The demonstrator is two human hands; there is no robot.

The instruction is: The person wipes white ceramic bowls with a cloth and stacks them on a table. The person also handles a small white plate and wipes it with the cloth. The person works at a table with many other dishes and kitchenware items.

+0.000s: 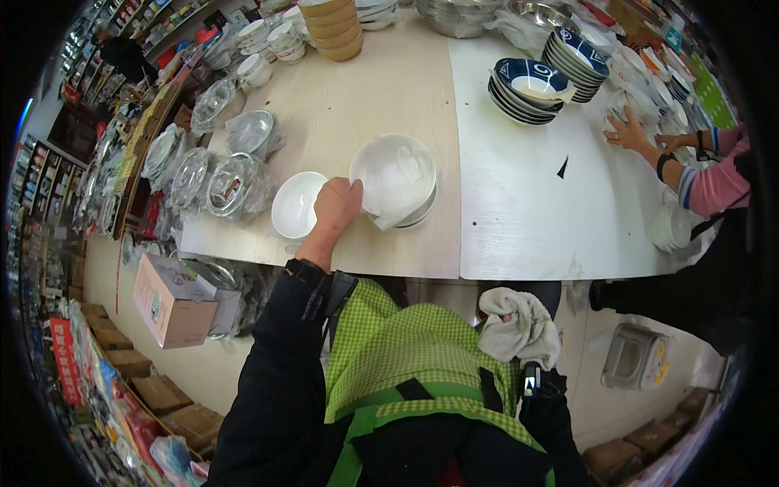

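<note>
My left hand (338,204) reaches over the table between two sets of white bowls, its fingers at the left rim of the stacked white bowls (389,176). Whether it grips that rim is unclear. A sheet of thin wrapping (405,189) lies in the top bowl and hangs over its front edge. Just left of the hand, a single white bowl (296,207) stands upright, its right side partly covered by the hand. My right hand (506,318) holds a crumpled light grey cloth (520,332) low in front of the apron; the cloth hides most of the fingers.
Plastic-wrapped dishes (234,185) line the table's left edge. Brown bowls (333,30) and blue-patterned bowls (528,82) are stacked farther back. At the right, another person's hands (630,131) touch wrapped dishes. A pink box (173,301) and a grey plastic stool (630,356) stand below table height.
</note>
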